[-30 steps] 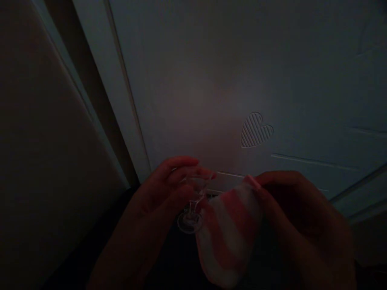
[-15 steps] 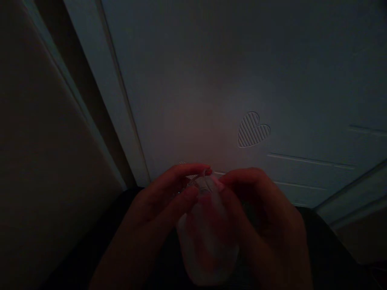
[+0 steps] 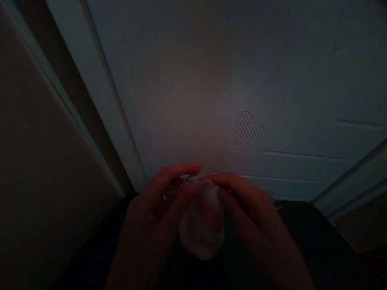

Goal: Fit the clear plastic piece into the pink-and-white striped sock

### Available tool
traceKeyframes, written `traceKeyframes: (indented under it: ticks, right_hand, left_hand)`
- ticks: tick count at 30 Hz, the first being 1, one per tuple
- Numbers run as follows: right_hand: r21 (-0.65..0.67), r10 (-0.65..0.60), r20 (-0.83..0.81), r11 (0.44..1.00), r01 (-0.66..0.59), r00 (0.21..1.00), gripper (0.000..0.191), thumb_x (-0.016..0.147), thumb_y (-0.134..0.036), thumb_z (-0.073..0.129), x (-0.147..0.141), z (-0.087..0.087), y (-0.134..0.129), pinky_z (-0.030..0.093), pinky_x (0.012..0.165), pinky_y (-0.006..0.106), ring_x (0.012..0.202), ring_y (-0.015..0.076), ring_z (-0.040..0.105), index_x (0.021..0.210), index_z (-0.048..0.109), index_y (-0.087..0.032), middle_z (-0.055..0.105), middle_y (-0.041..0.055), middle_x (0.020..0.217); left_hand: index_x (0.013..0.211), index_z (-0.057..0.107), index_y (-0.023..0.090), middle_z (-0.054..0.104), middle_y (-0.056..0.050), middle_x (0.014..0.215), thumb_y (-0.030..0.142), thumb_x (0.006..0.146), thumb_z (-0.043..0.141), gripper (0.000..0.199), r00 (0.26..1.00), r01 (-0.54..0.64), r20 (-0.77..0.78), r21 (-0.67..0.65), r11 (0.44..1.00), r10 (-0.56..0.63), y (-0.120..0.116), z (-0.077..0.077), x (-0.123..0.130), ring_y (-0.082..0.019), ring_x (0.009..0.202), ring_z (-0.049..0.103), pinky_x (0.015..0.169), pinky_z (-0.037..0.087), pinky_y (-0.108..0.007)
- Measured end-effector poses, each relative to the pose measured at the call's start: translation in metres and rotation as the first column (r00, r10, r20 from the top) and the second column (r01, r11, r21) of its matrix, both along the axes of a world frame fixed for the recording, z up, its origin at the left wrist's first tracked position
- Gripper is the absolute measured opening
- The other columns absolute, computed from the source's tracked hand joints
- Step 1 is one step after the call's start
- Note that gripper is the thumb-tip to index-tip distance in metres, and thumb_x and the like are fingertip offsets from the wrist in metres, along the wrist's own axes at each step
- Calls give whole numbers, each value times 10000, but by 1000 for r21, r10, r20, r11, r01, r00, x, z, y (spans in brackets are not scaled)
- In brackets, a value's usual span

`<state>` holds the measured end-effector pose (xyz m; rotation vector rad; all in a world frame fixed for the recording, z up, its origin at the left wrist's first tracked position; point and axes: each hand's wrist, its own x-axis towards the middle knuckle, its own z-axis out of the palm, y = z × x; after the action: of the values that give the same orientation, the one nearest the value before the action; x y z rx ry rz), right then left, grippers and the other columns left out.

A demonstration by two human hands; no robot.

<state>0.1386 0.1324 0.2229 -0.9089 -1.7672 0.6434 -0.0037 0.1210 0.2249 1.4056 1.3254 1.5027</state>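
Pinched at its top in the right hand [image 3: 252,209], the cloth [image 3: 205,229] hangs below; the left hand [image 3: 151,209] curls around a cup [image 3: 177,188] beside it; loose fingers or snagging cloth could tip the cup onto the lap [image 3: 308,233]

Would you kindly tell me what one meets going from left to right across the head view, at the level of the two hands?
Plain brownish surface, left hand, striped pouch-like item, right hand.
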Motion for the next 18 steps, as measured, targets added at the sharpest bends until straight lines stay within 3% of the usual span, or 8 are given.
traceKeyframes:
  ticks: [8, 14, 18]
  right_hand:
    - [-64, 19, -70, 998, -24, 997, 249, 837, -149, 445, -5, 1, 1, 479, 753, 256, 849, 126, 610, 1003, 593, -262, 654, -16, 909]
    - [-115, -62, -172, 993, 42, 983, 162, 817, -194, 495, -2, 1, -5, 489, 638, 227, 737, 119, 617, 954, 568, -242, 649, -13, 801]
    - [-151, -100, -179, 986, 73, 979, 125, 830, -239, 486, 1, 0, -3, 485, 612, 221, 724, 116, 611, 905, 586, -230, 641, -8, 795]
  left_hand:
    - [896, 638, 301, 669, 41, 845, 311, 742, 596, 159, 998, -54, -35, 59, 997, 57, -2, 4, 1, -148, 743, 612, 623, 481, -200]
    - [895, 643, 320, 671, 68, 750, 289, 713, 619, 186, 998, 65, -15, -38, 997, -65, 0, -1, -13, -142, 647, 622, 488, 479, -166]
    - [983, 617, 337, 679, 64, 709, 297, 690, 648, 297, 997, 50, 68, -34, 998, -47, 0, -8, -24, -141, 609, 636, 434, 475, -151]
